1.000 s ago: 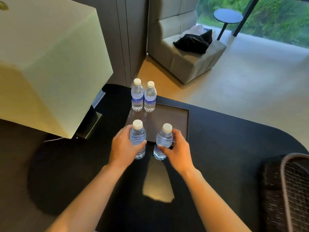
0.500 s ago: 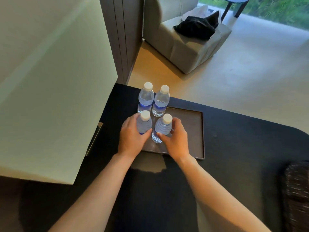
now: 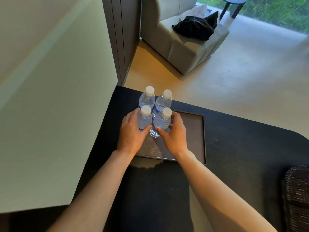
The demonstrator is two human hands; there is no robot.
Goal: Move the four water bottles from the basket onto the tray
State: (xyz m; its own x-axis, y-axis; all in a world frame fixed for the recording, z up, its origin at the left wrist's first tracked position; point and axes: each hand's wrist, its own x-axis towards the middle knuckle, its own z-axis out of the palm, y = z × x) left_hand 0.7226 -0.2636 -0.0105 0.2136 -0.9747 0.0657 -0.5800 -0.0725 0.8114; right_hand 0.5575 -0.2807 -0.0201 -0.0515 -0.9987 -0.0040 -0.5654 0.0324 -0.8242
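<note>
A dark brown tray (image 3: 189, 134) lies on the black table. Two clear water bottles with white caps, the far left bottle (image 3: 147, 99) and the far right bottle (image 3: 164, 102), stand upright at the tray's far left corner. Right in front of them stand two more. My left hand (image 3: 132, 133) is wrapped around the near left bottle (image 3: 144, 118). My right hand (image 3: 173, 133) grips the near right bottle (image 3: 162, 122), whose base rests on the tray. The dark woven basket (image 3: 296, 196) sits at the right edge, partly cut off.
A large pale lampshade (image 3: 50, 97) fills the left side, close to my left arm. Beyond the black table (image 3: 242, 148) are a light floor, a grey armchair (image 3: 184, 42) with dark cloth on it, and a small round side table (image 3: 232, 2).
Both hands have carried the two bottles forward from the table in front of the tray onto it, close behind the far pair. My view has moved nearer and lower.
</note>
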